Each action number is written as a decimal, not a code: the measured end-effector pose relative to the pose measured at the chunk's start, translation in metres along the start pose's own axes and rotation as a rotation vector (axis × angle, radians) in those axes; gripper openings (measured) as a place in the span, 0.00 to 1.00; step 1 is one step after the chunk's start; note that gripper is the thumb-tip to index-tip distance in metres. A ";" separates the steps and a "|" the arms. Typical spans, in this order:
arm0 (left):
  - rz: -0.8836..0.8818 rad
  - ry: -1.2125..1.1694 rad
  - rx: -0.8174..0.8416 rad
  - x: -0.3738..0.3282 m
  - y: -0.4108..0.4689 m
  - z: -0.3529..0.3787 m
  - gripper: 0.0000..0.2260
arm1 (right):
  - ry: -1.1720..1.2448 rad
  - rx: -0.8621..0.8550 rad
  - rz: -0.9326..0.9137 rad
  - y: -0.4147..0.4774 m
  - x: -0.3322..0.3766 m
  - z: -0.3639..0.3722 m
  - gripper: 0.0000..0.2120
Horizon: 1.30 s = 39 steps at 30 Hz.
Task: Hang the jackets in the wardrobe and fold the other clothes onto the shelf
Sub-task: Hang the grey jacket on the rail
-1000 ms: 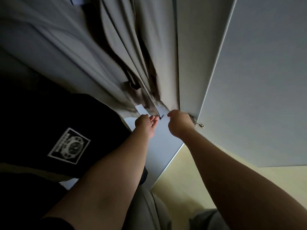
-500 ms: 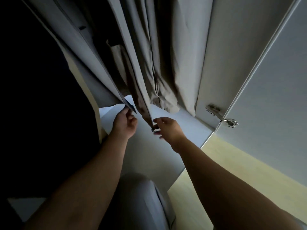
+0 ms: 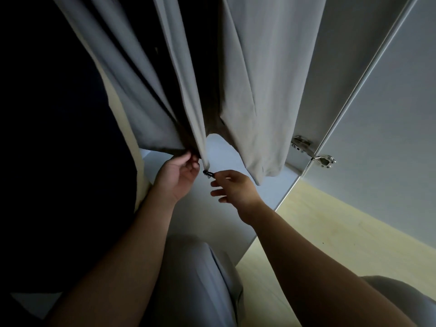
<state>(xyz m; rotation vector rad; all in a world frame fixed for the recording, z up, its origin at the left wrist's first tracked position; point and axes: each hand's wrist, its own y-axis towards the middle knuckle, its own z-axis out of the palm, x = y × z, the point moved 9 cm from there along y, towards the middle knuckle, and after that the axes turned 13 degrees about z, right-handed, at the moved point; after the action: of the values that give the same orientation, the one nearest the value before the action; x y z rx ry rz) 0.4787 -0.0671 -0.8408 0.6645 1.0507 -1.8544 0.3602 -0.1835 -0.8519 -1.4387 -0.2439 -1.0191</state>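
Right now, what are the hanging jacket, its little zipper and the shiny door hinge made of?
The jacket looks like thin woven cloth, dull grey-beige, because it hangs in soft folds. The zipper is small and dark; metal or plastic, I cannot tell. The hinge looks like polished metal, since it glints silver.

The grey jacket (image 3: 188,90) runs off the top edge, which hides its collar and hanger. The left hand (image 3: 179,175) pinches the hem, its fingertips hidden behind the cloth. The zip pull (image 3: 208,173) is tiny and dark; whether the right hand (image 3: 236,187) grips it cannot be told. Shadow swallows the dark garment (image 3: 59,138) at left.
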 end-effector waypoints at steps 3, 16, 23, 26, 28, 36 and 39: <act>0.039 0.071 0.072 -0.003 -0.008 0.003 0.06 | -0.065 -0.075 -0.034 0.000 0.003 -0.005 0.06; 0.533 1.108 0.094 -0.038 -0.036 0.022 0.15 | -0.145 -0.109 -0.021 0.002 -0.004 -0.008 0.05; 0.442 1.030 0.112 -0.027 -0.037 0.042 0.11 | -0.013 -0.137 -0.066 -0.009 -0.008 -0.007 0.08; 0.394 1.008 0.097 -0.020 -0.033 0.055 0.14 | 0.219 -0.079 -0.094 -0.010 -0.007 -0.010 0.08; 0.345 0.992 0.082 -0.015 -0.032 0.062 0.12 | 0.318 -0.019 -0.085 -0.011 -0.007 -0.010 0.06; 0.144 0.717 0.114 0.005 -0.030 0.061 0.06 | 0.267 0.073 -0.151 -0.019 0.003 -0.007 0.07; 0.135 0.670 0.125 0.007 -0.024 0.058 0.04 | 0.278 0.079 -0.179 -0.021 0.008 -0.015 0.04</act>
<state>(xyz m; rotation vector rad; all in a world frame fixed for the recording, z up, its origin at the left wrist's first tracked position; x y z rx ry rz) 0.4528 -0.1137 -0.8078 1.4588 1.2656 -1.6157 0.3439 -0.1963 -0.8342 -1.2028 -0.2099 -1.3272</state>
